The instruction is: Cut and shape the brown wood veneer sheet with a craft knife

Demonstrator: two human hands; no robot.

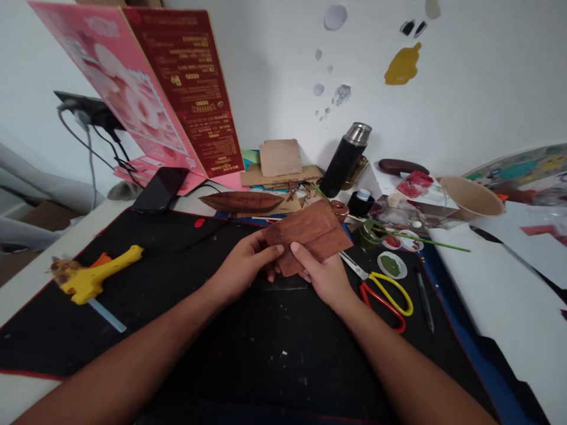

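Note:
A flat reddish-brown painted piece, seemingly of card, is held above the black mat. My left hand pinches its left lower edge, thumb on top. On its lower edge, to the right, my right hand grips it with the thumb on top and fingers beneath, partly hidden. Behind the piece lies a brown boat-shaped object with pointed ends. Scissors with one yellow and one red handle rest just right of my right hand.
A yellow glue gun lies at left, near a black phone. A pink and red board stands behind. A black thermos, green jar, paint lid and dark pen are on the right.

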